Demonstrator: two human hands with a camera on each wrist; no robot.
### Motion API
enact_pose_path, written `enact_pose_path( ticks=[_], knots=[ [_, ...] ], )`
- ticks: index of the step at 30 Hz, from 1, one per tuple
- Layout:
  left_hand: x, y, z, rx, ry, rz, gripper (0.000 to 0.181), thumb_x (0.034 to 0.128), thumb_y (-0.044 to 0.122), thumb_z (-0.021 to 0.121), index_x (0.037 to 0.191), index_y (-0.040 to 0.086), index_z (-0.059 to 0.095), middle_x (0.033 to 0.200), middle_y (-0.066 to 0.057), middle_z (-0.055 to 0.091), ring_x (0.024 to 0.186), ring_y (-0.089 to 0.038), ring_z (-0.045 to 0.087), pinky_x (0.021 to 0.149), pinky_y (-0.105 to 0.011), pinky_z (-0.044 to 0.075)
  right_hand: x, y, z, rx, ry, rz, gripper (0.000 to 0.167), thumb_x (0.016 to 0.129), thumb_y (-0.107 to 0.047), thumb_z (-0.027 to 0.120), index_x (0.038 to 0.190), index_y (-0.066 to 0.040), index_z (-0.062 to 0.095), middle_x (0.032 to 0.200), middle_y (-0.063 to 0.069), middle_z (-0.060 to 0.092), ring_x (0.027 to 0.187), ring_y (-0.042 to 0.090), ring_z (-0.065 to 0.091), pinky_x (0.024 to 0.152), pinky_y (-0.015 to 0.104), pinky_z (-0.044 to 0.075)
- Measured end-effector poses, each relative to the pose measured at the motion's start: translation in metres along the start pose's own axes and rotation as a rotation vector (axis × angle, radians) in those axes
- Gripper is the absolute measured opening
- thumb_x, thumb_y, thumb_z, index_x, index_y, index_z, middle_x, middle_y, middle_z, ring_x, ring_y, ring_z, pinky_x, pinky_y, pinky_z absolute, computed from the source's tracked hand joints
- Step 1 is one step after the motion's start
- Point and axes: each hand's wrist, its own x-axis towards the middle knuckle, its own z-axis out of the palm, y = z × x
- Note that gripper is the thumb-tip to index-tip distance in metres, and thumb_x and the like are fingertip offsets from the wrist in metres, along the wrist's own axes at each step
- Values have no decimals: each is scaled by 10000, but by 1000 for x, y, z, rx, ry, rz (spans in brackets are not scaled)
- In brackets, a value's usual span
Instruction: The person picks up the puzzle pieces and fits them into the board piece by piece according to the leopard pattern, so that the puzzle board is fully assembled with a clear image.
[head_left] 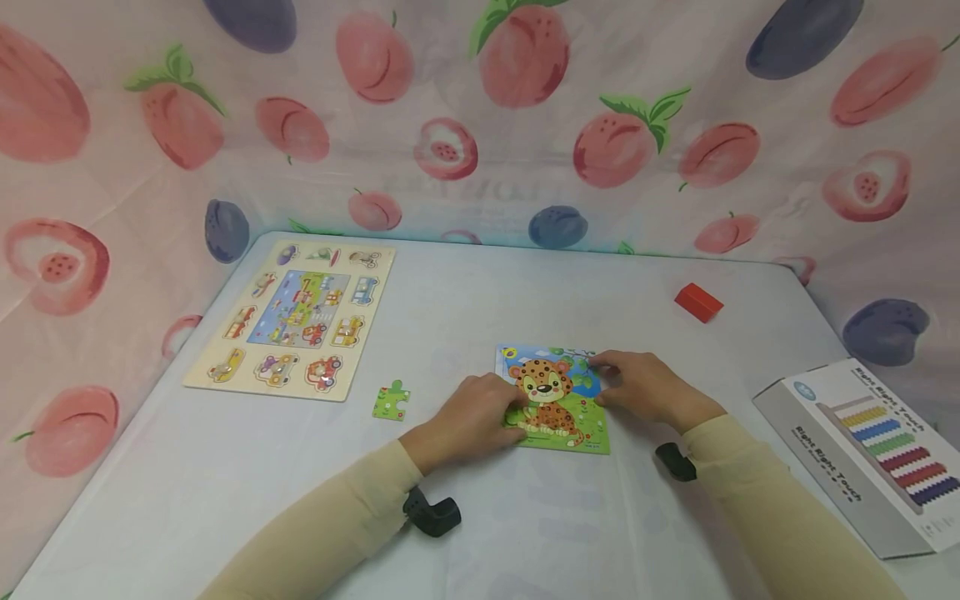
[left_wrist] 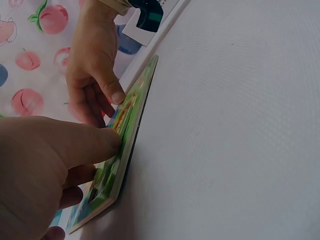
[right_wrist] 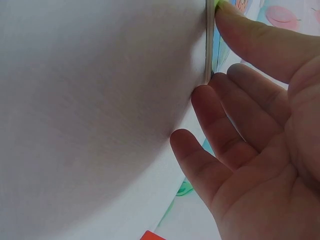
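A jigsaw puzzle (head_left: pixel 551 400) with a spotted leopard cub on green grass lies flat on the table between the hands. At its left side, the left hand (head_left: pixel 480 421) pinches what looks like a green puzzle piece (left_wrist: pixel 100 175) against the picture; the fingers partly hide it, and a dark gap shows beside it in the left wrist view. The right hand (head_left: pixel 637 387) touches the puzzle's upper right edge, its fingers fairly straight in the right wrist view and the thumb on the rim. One loose green jigsaw piece (head_left: pixel 390 402) lies left of the left hand.
A wooden vehicle peg board (head_left: pixel 367 329) lies at the back left. Toward the back right sits a red block (head_left: pixel 698 302). A grey and white toy box (head_left: pixel 817 450) stands at the right edge. Fruit-patterned cloth (head_left: pixel 480 200) hangs behind the white table.
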Motion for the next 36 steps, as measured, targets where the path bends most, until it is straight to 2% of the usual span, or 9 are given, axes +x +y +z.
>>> enact_pose_path(
  ticks=[28,36],
  knots=[
    [8,9,6,-7,-16,-4,382,871,333,782,1182,122,714,1096,18,687,1077,-170,568,931,-369,439,-1,0,1,-7,2,-9,578,890,-195,763,1404,-36,552,1380,229,552,1283,423,481,1051,608,369],
    [10,10,8,-42,-26,36,359,885,284,763,1193,109,709,1119,7,685,1076,-164,573,971,-373,437,-1,2,1,-4,4,-12,572,890,-196,761,1402,-43,556,1396,226,541,1295,426,468,1054,614,362]
  ],
)
